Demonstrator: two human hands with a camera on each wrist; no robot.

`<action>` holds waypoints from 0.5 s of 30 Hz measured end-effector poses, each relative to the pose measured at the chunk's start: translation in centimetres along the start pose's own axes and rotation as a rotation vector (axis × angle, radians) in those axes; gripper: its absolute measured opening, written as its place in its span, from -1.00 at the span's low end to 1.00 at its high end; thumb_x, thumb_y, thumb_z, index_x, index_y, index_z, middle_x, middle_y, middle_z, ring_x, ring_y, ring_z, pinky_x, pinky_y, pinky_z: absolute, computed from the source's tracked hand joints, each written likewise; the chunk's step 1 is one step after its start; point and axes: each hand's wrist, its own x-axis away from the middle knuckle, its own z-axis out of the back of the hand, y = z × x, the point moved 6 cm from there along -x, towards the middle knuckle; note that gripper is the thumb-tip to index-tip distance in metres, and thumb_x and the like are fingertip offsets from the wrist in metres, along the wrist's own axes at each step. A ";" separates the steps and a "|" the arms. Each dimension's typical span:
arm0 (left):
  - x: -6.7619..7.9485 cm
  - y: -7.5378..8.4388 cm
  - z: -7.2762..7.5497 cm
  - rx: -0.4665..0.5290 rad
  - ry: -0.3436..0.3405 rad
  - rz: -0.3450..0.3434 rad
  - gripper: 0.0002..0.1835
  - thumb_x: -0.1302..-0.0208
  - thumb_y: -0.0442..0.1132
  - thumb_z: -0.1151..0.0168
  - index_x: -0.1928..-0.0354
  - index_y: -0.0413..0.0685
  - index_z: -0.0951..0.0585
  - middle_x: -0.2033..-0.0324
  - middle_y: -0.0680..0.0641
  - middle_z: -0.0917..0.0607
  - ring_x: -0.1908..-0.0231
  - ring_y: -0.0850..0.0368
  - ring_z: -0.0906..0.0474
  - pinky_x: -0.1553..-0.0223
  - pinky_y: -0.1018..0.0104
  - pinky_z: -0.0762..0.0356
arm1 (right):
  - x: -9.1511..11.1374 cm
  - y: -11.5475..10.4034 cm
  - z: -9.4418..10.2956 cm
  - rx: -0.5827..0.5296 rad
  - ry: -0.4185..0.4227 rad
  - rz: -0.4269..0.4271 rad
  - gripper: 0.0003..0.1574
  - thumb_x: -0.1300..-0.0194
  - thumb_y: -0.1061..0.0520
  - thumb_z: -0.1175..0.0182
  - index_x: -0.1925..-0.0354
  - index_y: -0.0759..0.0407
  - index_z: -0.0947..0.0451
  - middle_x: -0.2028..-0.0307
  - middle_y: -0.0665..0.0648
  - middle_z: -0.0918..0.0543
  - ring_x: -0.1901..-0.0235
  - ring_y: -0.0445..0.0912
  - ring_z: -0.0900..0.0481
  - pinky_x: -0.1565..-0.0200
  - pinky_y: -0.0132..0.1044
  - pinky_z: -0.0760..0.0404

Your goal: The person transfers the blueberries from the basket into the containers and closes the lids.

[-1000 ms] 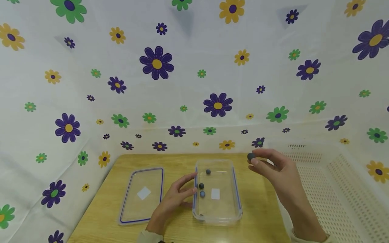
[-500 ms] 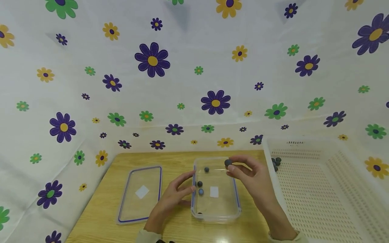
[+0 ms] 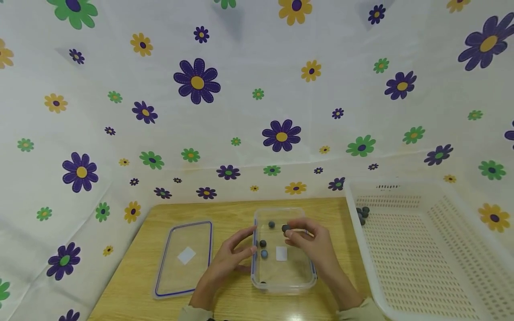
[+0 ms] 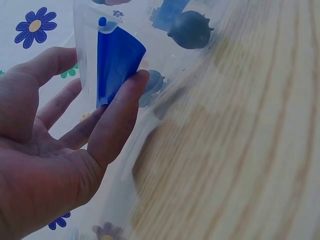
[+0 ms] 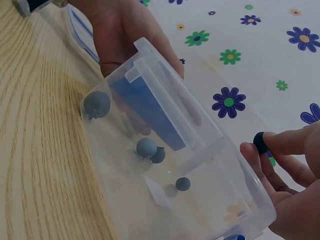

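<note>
My right hand point(image 3: 311, 238) pinches a blueberry point(image 3: 285, 228) between thumb and fingertips, over the right far part of a clear plastic container point(image 3: 295, 286). In the right wrist view, that dark blueberry point(image 5: 260, 143) is at the fingertips, near the container's rim. Several blueberries lie inside the container, mostly along its left side, such as a lighter one point(image 3: 263, 253). My left hand point(image 3: 229, 256) rests against the container's left wall from outside. In the left wrist view, its thumb touches the blue side latch point(image 4: 117, 62), with its fingers extended and spread.
A clear lid point(image 3: 182, 240) with a blue seal lies left of the container on the wooden table point(image 3: 128, 272). At right stands a large white perforated basket point(image 3: 421, 249), with several blueberries point(image 3: 363, 214) in its far left corner. A flowered cloth point(image 3: 241, 120) hangs behind.
My right hand has carried the pinched blueberry leftward and down, from beside the basket to over the container. The left hand stays at the container's wall.
</note>
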 end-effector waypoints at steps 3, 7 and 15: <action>0.1 0.0 0.0 -0.002 0.009 0.000 -0.29 -0.46 -0.24 -0.29 -0.57 -0.03 -0.27 -0.57 -0.17 -0.13 -0.25 -0.27 -0.51 0.07 -0.19 -0.71 | 0.0 0.6 -0.1 0.019 -0.001 -0.033 -0.69 -0.35 0.41 -0.29 -0.04 0.51 -0.56 -0.02 0.40 -0.58 0.14 0.02 -0.75 0.02 -0.12 -0.76; 0.1 0.0 0.1 -0.010 0.015 -0.005 -0.31 -0.46 -0.25 -0.29 -0.56 -0.01 -0.29 -0.57 -0.17 -0.15 -0.24 -0.26 -0.53 0.08 -0.18 -0.71 | 0.0 0.7 -0.1 0.044 -0.001 -0.029 -0.70 -0.36 0.41 -0.28 -0.04 0.49 -0.56 -0.03 0.39 -0.57 0.13 0.06 -0.74 0.03 -0.13 -0.76; -0.1 -0.1 0.0 -0.007 0.004 -0.012 -0.29 -0.47 -0.25 -0.28 -0.57 -0.02 -0.27 -0.57 -0.17 -0.15 -0.25 -0.25 -0.52 0.09 -0.18 -0.72 | 0.0 0.6 0.0 0.086 -0.003 -0.006 -0.70 -0.37 0.40 -0.28 -0.05 0.46 -0.56 -0.06 0.39 -0.57 0.14 0.00 -0.74 0.04 -0.15 -0.76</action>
